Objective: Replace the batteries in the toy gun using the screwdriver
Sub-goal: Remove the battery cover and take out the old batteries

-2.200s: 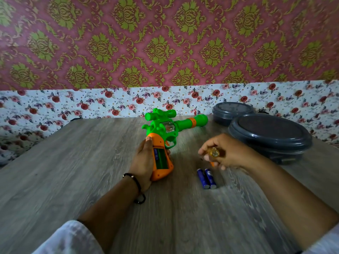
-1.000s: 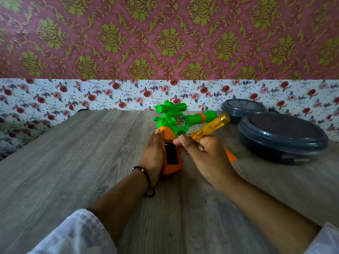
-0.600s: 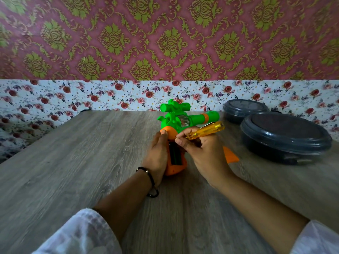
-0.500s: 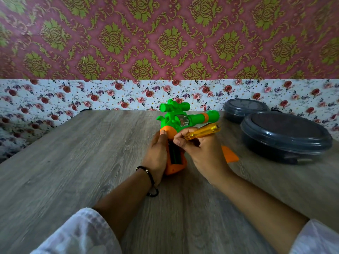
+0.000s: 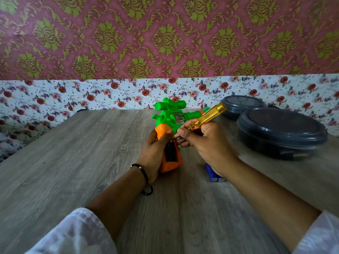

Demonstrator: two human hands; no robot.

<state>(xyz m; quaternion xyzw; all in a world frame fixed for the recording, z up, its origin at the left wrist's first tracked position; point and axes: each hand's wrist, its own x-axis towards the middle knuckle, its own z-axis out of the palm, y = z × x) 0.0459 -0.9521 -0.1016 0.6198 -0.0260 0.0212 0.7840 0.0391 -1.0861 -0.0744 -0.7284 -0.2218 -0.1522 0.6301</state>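
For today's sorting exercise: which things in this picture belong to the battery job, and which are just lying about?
Job: toy gun, screwdriver, blue batteries, left hand, right hand.
Lying about: two dark lidded containers; wooden table.

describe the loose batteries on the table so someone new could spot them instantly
Start at the large dark grey lidded container on the right of the wooden table, then move toward the right hand holding the yellow screwdriver. Just under that wrist lie two blue batteries side by side, partly hidden. They are the only blue things on the tabletop.
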